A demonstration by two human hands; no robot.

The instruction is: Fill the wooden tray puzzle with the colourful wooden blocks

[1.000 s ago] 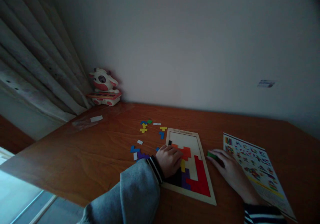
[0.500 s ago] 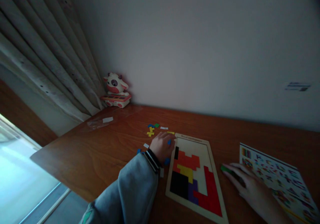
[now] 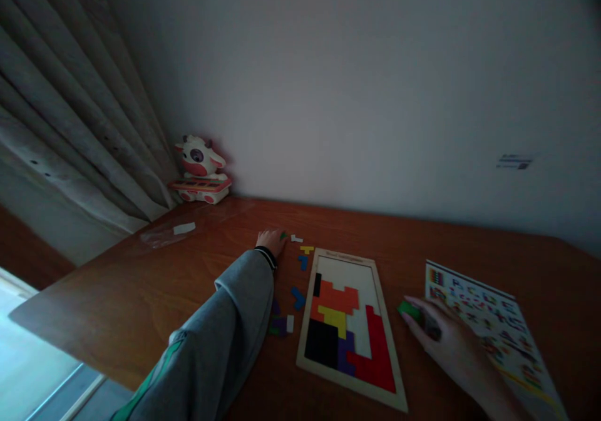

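Observation:
At the back of the table, my left hand [image 3: 270, 241] reaches among loose puzzle pieces. Its fingers look stretched out low over the table, and a small green piece [image 3: 283, 236] lies at their tips. Other pieces under that hand are hidden. My right hand [image 3: 444, 330] pinches a green puzzle piece [image 3: 410, 310] between thumb and fingers, just right of the wooden puzzle tray [image 3: 400, 386]. Inside the tray, black, orange, yellow, purple and red pieces are fitted together; pale base shows at its top and middle.
Between left arm and tray lie a white piece [image 3: 296, 238], a yellow piece [image 3: 307, 249], blue pieces [image 3: 297, 298] and purple ones [image 3: 278, 324]. A pattern sheet [image 3: 493, 333] lies under my right forearm. Far left are a cow toy keyboard [image 3: 201, 171] and a clear bag [image 3: 164, 236].
My left hand has moved away from the tray's upper left, back and left to the green piece. A blue piece it covered now shows on the table. The right hand still holds its piece.

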